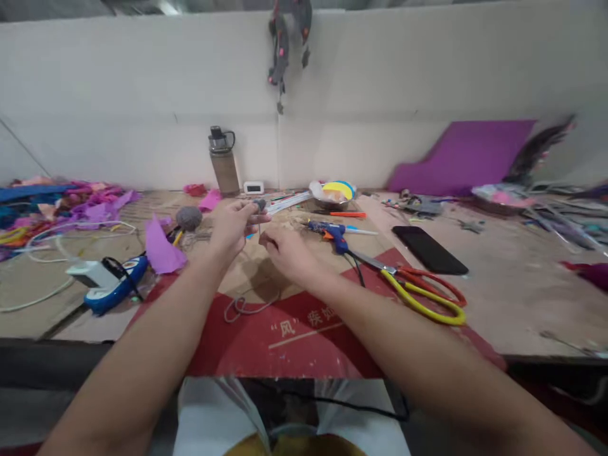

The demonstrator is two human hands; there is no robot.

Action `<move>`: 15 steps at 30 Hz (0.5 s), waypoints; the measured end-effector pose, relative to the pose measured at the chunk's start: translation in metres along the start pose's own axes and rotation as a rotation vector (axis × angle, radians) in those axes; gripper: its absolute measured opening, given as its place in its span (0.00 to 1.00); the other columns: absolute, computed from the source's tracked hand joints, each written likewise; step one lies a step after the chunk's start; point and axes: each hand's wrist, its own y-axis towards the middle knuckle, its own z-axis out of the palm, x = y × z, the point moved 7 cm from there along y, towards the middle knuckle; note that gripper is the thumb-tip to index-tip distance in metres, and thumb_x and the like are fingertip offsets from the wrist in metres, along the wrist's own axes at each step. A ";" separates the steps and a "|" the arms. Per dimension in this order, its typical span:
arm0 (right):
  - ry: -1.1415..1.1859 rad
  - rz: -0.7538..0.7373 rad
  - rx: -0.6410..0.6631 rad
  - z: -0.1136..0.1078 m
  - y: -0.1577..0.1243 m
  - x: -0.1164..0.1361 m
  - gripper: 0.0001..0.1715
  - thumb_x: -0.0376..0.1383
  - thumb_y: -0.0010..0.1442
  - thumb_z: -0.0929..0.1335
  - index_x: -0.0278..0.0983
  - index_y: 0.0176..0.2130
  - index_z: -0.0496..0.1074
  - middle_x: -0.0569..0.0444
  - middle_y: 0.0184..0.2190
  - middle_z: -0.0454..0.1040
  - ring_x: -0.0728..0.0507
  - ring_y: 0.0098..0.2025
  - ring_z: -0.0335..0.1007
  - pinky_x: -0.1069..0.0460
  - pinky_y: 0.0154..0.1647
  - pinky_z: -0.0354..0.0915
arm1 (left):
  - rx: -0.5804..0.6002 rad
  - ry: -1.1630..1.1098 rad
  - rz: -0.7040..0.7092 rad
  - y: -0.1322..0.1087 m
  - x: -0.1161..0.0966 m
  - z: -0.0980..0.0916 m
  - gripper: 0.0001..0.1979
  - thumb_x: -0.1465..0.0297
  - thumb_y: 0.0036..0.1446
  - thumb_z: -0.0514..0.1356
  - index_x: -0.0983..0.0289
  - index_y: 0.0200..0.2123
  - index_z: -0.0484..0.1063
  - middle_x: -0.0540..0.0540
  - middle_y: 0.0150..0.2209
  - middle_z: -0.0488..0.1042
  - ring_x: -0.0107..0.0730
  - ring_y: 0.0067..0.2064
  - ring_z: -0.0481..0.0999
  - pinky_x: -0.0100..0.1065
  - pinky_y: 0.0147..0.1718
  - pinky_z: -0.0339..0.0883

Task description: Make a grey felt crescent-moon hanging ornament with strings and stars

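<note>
My left hand is raised over the middle of the table, its fingers pinched on a small grey ball. My right hand sits just right of it, fingers curled together; what it holds, if anything, is too small to make out. A thin grey string lies looped on the red cardboard below the hands. A bigger grey pompom on a stick rests to the left.
A blue glue gun, yellow and red scissors and a black phone lie to the right. A water bottle stands at the back wall. Purple paper scraps, a blue tool and cables crowd the left side.
</note>
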 end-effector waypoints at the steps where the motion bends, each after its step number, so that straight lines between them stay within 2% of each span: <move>1: -0.039 0.000 0.055 0.006 -0.001 0.002 0.17 0.28 0.58 0.58 0.34 0.33 0.75 0.50 0.30 0.75 0.48 0.32 0.65 0.54 0.35 0.57 | -0.006 -0.014 -0.002 0.001 0.000 -0.001 0.01 0.76 0.51 0.58 0.67 0.28 0.68 0.53 0.25 0.75 0.23 0.22 0.75 0.20 0.15 0.57; 3: -0.149 0.000 0.188 0.018 -0.004 0.006 0.16 0.28 0.57 0.60 0.35 0.35 0.76 0.49 0.32 0.76 0.46 0.33 0.66 0.53 0.36 0.57 | -0.031 -0.059 0.007 0.004 -0.001 -0.004 0.03 0.77 0.51 0.57 0.68 0.27 0.69 0.52 0.23 0.74 0.21 0.22 0.73 0.20 0.20 0.63; 5: -0.276 0.016 0.256 0.022 -0.007 0.010 0.14 0.29 0.56 0.63 0.36 0.34 0.78 0.47 0.35 0.77 0.44 0.37 0.68 0.51 0.38 0.57 | -0.066 -0.098 0.028 0.007 -0.002 -0.009 0.04 0.78 0.52 0.57 0.68 0.25 0.69 0.52 0.22 0.73 0.20 0.22 0.72 0.21 0.23 0.67; 7: -0.323 0.060 0.247 0.012 -0.011 0.010 0.11 0.32 0.56 0.65 0.36 0.30 0.78 0.46 0.37 0.77 0.42 0.40 0.68 0.50 0.39 0.57 | -0.097 -0.123 0.053 0.009 -0.004 -0.014 0.05 0.79 0.52 0.57 0.69 0.25 0.69 0.53 0.21 0.73 0.21 0.22 0.72 0.22 0.24 0.68; 9: -0.205 0.061 0.244 -0.005 -0.017 0.007 0.12 0.35 0.59 0.64 0.37 0.31 0.77 0.49 0.34 0.77 0.44 0.36 0.69 0.52 0.36 0.58 | -0.117 -0.149 0.069 0.011 -0.005 -0.018 0.05 0.79 0.51 0.57 0.69 0.24 0.70 0.53 0.21 0.73 0.22 0.22 0.72 0.22 0.24 0.68; 10: -0.153 0.102 0.187 -0.021 -0.019 0.000 0.14 0.36 0.61 0.63 0.37 0.32 0.76 0.49 0.32 0.77 0.45 0.33 0.69 0.52 0.35 0.58 | -0.120 -0.162 0.075 0.012 -0.005 -0.020 0.05 0.79 0.51 0.57 0.69 0.25 0.70 0.53 0.21 0.73 0.22 0.22 0.72 0.22 0.24 0.68; 12: -0.113 0.182 -0.019 -0.061 -0.023 -0.021 0.16 0.35 0.63 0.59 0.35 0.37 0.75 0.49 0.32 0.77 0.46 0.33 0.69 0.53 0.35 0.59 | -0.117 -0.184 0.083 0.013 -0.005 -0.021 0.04 0.79 0.50 0.58 0.69 0.25 0.70 0.52 0.21 0.72 0.22 0.23 0.73 0.23 0.24 0.69; 14: -0.207 0.300 -0.198 -0.096 -0.029 -0.050 0.15 0.37 0.63 0.60 0.35 0.38 0.73 0.48 0.33 0.77 0.45 0.34 0.70 0.52 0.36 0.60 | -0.113 -0.190 0.091 0.013 -0.005 -0.022 0.03 0.79 0.50 0.58 0.69 0.26 0.70 0.53 0.21 0.73 0.23 0.23 0.73 0.23 0.24 0.69; 15: -0.290 0.375 -0.244 -0.108 -0.032 -0.065 0.15 0.38 0.62 0.61 0.35 0.39 0.73 0.46 0.34 0.77 0.44 0.35 0.71 0.51 0.37 0.61 | -0.109 -0.185 0.093 0.013 -0.005 -0.022 0.03 0.79 0.50 0.58 0.69 0.25 0.70 0.53 0.21 0.73 0.23 0.23 0.73 0.23 0.24 0.69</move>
